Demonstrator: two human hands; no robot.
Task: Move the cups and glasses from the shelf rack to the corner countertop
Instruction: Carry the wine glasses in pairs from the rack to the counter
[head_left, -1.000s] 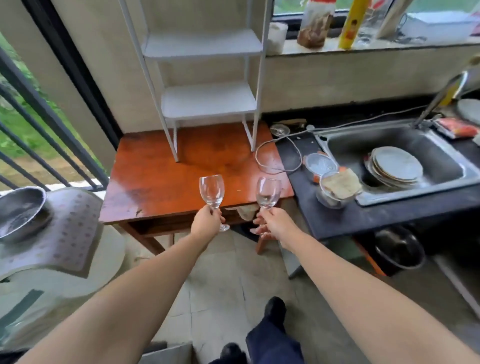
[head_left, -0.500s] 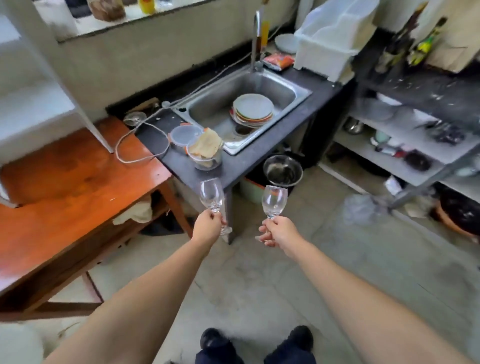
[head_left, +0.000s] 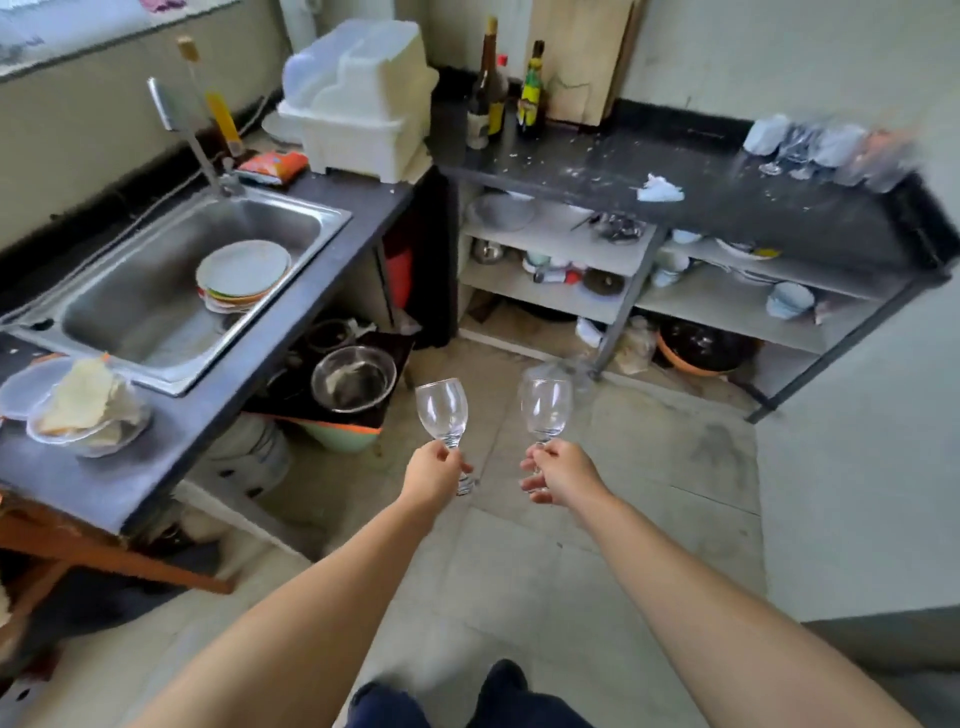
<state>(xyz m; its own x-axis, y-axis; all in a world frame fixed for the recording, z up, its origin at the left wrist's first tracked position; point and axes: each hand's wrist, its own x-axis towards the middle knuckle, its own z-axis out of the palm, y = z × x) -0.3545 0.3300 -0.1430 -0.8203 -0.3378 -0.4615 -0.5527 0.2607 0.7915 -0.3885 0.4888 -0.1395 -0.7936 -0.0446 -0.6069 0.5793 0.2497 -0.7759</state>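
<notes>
Two bare forearms reach forward over a pale tiled floor. Left hand has its fingers curled round the stem of a clear wine glass; bowl upright, tilted slightly left, foot showing below the fist. Right hand pinches the stem of a second glass, upright, lower fingers loosely spread. Both glasses are in the air over the floor, apart from each other. Thin, smooth glass: likely light, slippery and fragile, so the stem is the sensible hold, set down gently on the foot. Left, a steel sink holding stacked plates. Beyond, the dark, speckled corner surface, littered with white scraps; a blurred cluster of cups and glasses already stands at its far right.
</notes>
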